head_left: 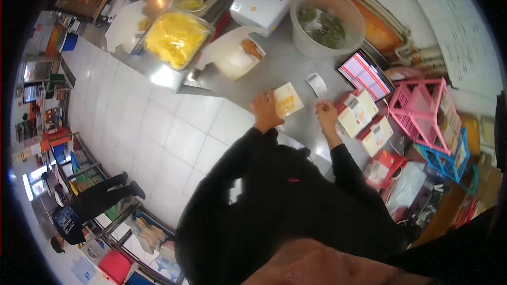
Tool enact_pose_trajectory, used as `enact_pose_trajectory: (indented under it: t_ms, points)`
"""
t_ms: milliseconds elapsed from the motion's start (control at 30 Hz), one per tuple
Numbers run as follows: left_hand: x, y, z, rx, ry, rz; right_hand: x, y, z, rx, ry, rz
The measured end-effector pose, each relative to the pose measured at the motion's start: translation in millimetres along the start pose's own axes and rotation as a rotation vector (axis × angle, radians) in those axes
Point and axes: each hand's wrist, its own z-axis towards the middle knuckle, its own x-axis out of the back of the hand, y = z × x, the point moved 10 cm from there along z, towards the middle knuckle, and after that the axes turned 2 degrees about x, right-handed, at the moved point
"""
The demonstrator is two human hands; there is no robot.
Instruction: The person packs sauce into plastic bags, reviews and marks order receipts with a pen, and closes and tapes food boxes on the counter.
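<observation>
My left hand grips the near left edge of a small cream box with yellow print, on the metal counter. My right hand is over the counter to the right of the box, its fingers curled in; whatever may be between them is too small to make out. Just beyond it lies a white printed slip, apart from the fingers. Farther back is an open paper box with a brown piece of food inside.
A white label printer, a clear tub of green leaves and a yellow-filled tray line the counter. To the right are a lit screen, packed boxes and a pink basket. Another person stands far left.
</observation>
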Motion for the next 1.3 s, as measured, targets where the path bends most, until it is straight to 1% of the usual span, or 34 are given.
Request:
enact_pose_trajectory:
  t_ms: [100, 167, 200, 233, 267, 300, 333, 400, 467, 500, 567, 600, 667, 733, 800, 867, 900, 933, 967, 1033, 1067, 1100, 1133, 1167, 1200, 1233, 1267, 1300]
  points:
    - [22.2, -10.2, 12.3, -0.102, 0.153, -0.08, -63.2, -49.8, 56.5, 0.121, -0.146, -0.046]
    - [20.3, -70.9, 19.1, 0.118, 0.388, -0.271, -116.0, -98.2, 82.5, 0.338, -0.251, -0.174]
    - [24.1, -103.4, 20.9, 0.226, 0.509, -0.361, -146.0, -104.8, 97.8, 0.349, -0.29, -0.254]
    - [30.0, -139.9, 22.4, 0.498, 0.468, -0.524, -175.7, -110.5, 112.5, 0.361, -0.326, -0.332]
    - [32.0, -171.2, 18.1, 0.768, 0.419, -0.684, -201.3, -120.0, 125.2, 0.459, -0.309, -0.419]
    - [31.3, -185.3, 33.4, 0.692, 0.39, -0.625, -224.9, -125.6, 135.1, 0.56, -0.291, -0.503]
    - [19.4, -202.0, 48.9, 0.617, 0.359, -0.565, -246.3, -120.8, 145.5, 0.558, -0.319, -0.538]
    - [8.9, -213.9, 70.0, 0.467, 0.335, -0.485, -276.9, -112.1, 157.5, 0.555, -0.376, -0.609]
    - [17.1, -209.3, 76.6, 0.35, 0.328, -0.479, -286.4, -112.1, 158.3, 0.494, -0.441, -0.714]
    - [19.1, -207.5, 76.4, 0.31, 0.314, -0.496, -287.4, -110.2, 157.4, 0.457, -0.471, -0.766]
    - [57.1, -186.2, 58.7, 0.302, 0.249, -0.612, -273.8, -117.2, 140.5, 0.58, -0.526, -0.697]
    - [66.3, -176.5, 47.1, 0.268, 0.25, -0.645, -260.6, -122.0, 128.4, 0.644, -0.551, -0.663]
    - [79.5, -155.1, 18.7, 0.195, 0.252, -0.709, -211.6, -132.8, 89.9, 0.575, -0.565, -0.66]
    - [84.8, -121.7, -6.7, 0.183, 0.116, -0.745, -157.5, -124.0, 56.3, 0.365, -0.562, -0.549]
    - [69.0, -94.6, -25.9, 0.186, 0.01, -0.766, -109.5, -104.8, 27.4, 0.13, -0.517, -0.414]
    - [36.1, -79.5, -38.8, 0.201, -0.057, -0.768, -82.3, -73.3, 9.8, 0.069, -0.499, -0.399]
    - [23.3, -80.2, -45.7, 0.252, -0.064, -0.799, -71.8, -53.6, 6.2, 0.04, -0.487, -0.388]
    - [13.0, -81.3, -52.8, 0.304, -0.071, -0.829, -65.4, -28.9, 3.0, -0.073, -0.541, -0.428]
    - [2.2, -84.5, -57.3, 0.357, -0.075, -0.858, -56.4, -34.6, 6.3, 0.018, -0.474, -0.4]
    - [36.0, -95.7, -60.1, 0.218, 0.412, -0.637, -41.5, -50.3, 11.6, 0.199, -0.346, -0.345]
    - [56.5, -93.5, -60.8, 0.151, 0.536, -0.537, -25.8, -100.0, 9.2, 0.502, -0.088, -0.47]
    - [76.0, -90.8, -63.5, 0.096, 0.663, -0.424, -23.4, -138.0, 8.2, 0.689, 0.007, -0.516]
    - [107.0, -80.3, -56.0, 0.046, 0.674, -0.333, -20.7, -176.4, 3.3, 0.869, 0.125, -0.573]
    - [125.4, -73.3, -49.7, -0.002, 0.679, -0.242, -26.7, -194.4, 10.4, 0.935, 0.065, -0.562]
    - [109.8, -83.4, -30.1, -0.004, 0.459, -0.494, -32.8, -205.7, 13.8, 0.996, 0.0, -0.55]
    - [91.4, -89.2, -13.5, 0.0, 0.231, -0.738, -48.5, -181.6, 40.2, 0.656, -0.262, -0.537]
    - [76.6, -87.3, -12.6, 0.05, 0.087, -0.861, -64.9, -150.2, 53.1, 0.312, -0.511, -0.507]
    - [62.1, -85.0, -14.1, 0.116, -0.053, -0.969, -75.5, -132.7, 50.8, 0.189, -0.595, -0.49]
